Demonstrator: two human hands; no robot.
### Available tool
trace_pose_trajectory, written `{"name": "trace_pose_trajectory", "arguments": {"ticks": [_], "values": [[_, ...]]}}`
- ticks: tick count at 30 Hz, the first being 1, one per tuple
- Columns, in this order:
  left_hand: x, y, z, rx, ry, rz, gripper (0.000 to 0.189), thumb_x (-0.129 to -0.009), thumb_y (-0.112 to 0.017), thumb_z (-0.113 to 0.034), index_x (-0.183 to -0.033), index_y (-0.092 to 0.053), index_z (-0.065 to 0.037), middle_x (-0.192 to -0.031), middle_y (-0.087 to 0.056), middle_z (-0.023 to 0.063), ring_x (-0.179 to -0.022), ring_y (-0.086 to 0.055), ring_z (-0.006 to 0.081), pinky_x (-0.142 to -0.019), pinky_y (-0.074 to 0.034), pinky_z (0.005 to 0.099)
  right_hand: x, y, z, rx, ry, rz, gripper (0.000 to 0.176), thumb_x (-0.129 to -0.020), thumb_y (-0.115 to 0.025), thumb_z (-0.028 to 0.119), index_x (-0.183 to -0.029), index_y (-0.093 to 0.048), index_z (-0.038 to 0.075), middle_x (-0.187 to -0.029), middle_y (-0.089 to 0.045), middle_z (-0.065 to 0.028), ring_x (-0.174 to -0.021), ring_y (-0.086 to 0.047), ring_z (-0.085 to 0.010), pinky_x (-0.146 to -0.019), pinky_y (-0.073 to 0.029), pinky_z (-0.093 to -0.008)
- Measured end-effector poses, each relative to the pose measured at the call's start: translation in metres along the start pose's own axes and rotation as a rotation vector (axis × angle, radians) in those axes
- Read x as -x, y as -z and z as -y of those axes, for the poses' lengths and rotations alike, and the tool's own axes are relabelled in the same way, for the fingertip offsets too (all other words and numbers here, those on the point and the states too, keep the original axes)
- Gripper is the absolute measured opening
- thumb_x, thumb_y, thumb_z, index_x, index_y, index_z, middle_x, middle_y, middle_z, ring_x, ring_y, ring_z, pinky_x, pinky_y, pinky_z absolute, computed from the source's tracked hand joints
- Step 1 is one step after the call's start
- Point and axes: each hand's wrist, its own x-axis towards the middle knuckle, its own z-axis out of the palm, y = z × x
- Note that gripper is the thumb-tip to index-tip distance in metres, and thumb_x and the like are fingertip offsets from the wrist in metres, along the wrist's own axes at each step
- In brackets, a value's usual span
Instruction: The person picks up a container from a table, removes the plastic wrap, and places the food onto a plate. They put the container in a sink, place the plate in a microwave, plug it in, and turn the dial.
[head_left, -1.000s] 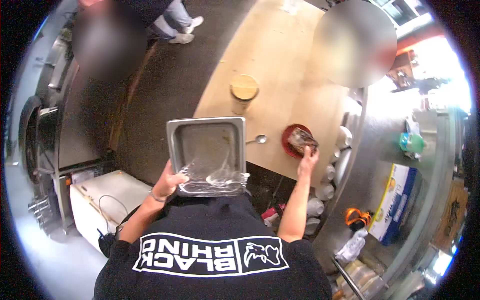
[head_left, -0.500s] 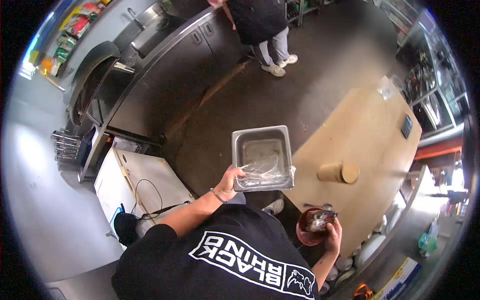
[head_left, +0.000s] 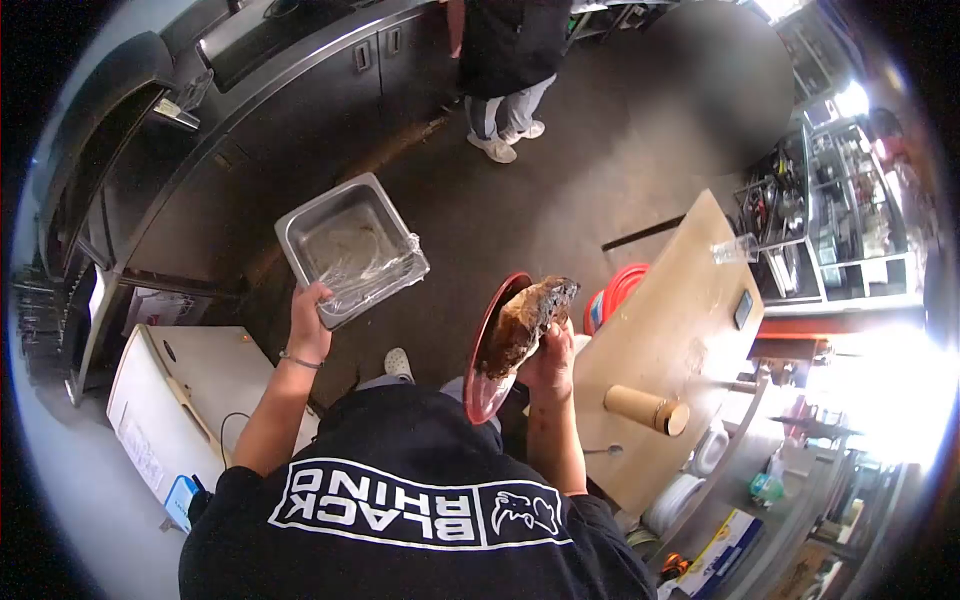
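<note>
My left hand [head_left: 311, 318] grips the lower left corner of a square metal pan [head_left: 350, 240], with crumpled plastic wrap [head_left: 375, 283] over its near side. My right hand [head_left: 550, 362] is closed on a red plate [head_left: 485, 390], which is tilted steeply. A browned, dark-crusted piece of food [head_left: 520, 325] lies against the plate, and my right thumb presses on it. The pan and the plate are apart, both held above the floor.
On the right stands a wooden table [head_left: 650, 350] with a cylindrical container [head_left: 645, 409], a phone [head_left: 743, 309] and a clear cup [head_left: 735, 250]. A white chest [head_left: 215, 365] is at lower left. Another person [head_left: 510, 60] stands ahead by the steel counter [head_left: 310, 110].
The view has turned right. The red plate with the food has come up from low beside the table to in front of me and is tilted. The pan is now tilted and farther left.
</note>
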Motion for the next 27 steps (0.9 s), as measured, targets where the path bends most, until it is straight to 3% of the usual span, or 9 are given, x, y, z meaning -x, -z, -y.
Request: {"name": "trace_pose_trajectory", "arguments": {"ticks": [8,12,13,19,21,23,25,27], "values": [[-0.081,0.009,-0.025,0.095,0.034,-0.073,0.028,-0.069,-0.046,-0.006,-0.097,-0.052,0.0,-0.089,-0.054,0.0036,-0.083,-0.053,0.0143,-0.075,-0.043,0.0272,-0.112,-0.029,-0.016,0.249,0.026,0.064,0.047,-0.079,-0.065,0.018,-0.115,-0.046,-0.004,-0.103,-0.059,-0.0156,-0.095,-0.06,-0.0262,-0.083,-0.05,-0.0387],[-0.142,-0.015,-0.048,0.061,0.023,-0.097,0.034,-0.07,-0.046,-0.006,-0.102,-0.052,0.0,-0.093,-0.056,0.0046,-0.086,-0.053,0.0145,-0.078,-0.044,0.0282,-0.185,-0.024,-0.016,0.462,0.093,0.045,0.05,-0.073,-0.072,0.023,-0.105,-0.044,-0.003,-0.094,-0.055,-0.0103,-0.083,-0.057,-0.0169,-0.072,-0.048,-0.0303],[-0.157,-0.026,-0.058,0.064,0.014,-0.107,0.034,-0.07,-0.046,-0.006,-0.102,-0.052,0.0,-0.093,-0.056,0.0046,-0.086,-0.053,0.0145,-0.078,-0.044,0.0282,-0.208,-0.027,-0.018,0.536,0.19,0.027,0.052,-0.071,-0.074,0.026,-0.104,-0.043,-0.001,-0.09,-0.052,-0.0071,-0.078,-0.054,-0.0144,-0.069,-0.046,-0.0273],[-0.254,-0.065,-0.095,0.138,-0.027,-0.144,0.031,-0.072,-0.046,-0.005,-0.102,-0.053,0.001,-0.093,-0.057,0.0057,-0.087,-0.057,0.0178,-0.078,-0.047,0.0305,-0.323,-0.02,0.002,0.704,0.195,0.066,0.054,-0.069,-0.076,0.025,-0.105,-0.044,0.0,-0.091,-0.05,-0.0056,-0.081,-0.051,-0.0146,-0.073,-0.044,-0.0289],[-0.275,-0.083,-0.112,0.124,-0.052,-0.151,0.027,-0.073,-0.047,-0.006,-0.098,-0.054,0.001,-0.09,-0.058,0.0061,-0.081,-0.058,0.0179,-0.074,-0.048,0.031,-0.357,-0.017,0.009,0.635,0.194,0.226,0.048,-0.073,-0.069,0.018,-0.108,-0.047,-0.007,-0.108,-0.055,-0.018,-0.093,-0.054,-0.0199,-0.081,-0.043,-0.0308],[-0.307,-0.088,-0.123,0.162,-0.049,-0.166,0.024,-0.073,-0.048,-0.006,-0.095,-0.055,0.0,-0.088,-0.058,0.0058,-0.08,-0.059,0.0179,-0.074,-0.049,0.0316,-0.386,-0.013,0.012,0.773,0.194,0.188,0.049,-0.074,-0.069,0.021,-0.109,-0.046,-0.006,-0.106,-0.055,-0.0163,-0.093,-0.054,-0.018,-0.081,-0.043,-0.0292],[-0.335,-0.096,-0.139,0.196,-0.054,-0.174,0.022,-0.073,-0.048,-0.006,-0.093,-0.055,0.0,-0.086,-0.058,0.0055,-0.079,-0.059,0.0178,-0.074,-0.049,0.0322,-0.411,-0.01,0.008,0.677,0.096,0.089,0.051,-0.074,-0.072,0.018,-0.112,-0.045,-0.003,-0.103,-0.055,-0.0104,-0.096,-0.054,-0.0188,-0.083,-0.045,-0.0348],[-0.361,-0.109,-0.163,0.149,-0.079,-0.193,0.008,-0.08,-0.05,-0.01,-0.077,-0.049,-0.002,-0.08,-0.055,0.0032,-0.072,-0.054,0.0128,-0.067,-0.046,0.028,-0.439,-0.008,0.002,0.67,0.13,0.144,0.051,-0.077,-0.069,0.015,-0.117,-0.044,-0.003,-0.108,-0.056,-0.0127,-0.1,-0.055,-0.0208,-0.086,-0.044,-0.0353]]}}
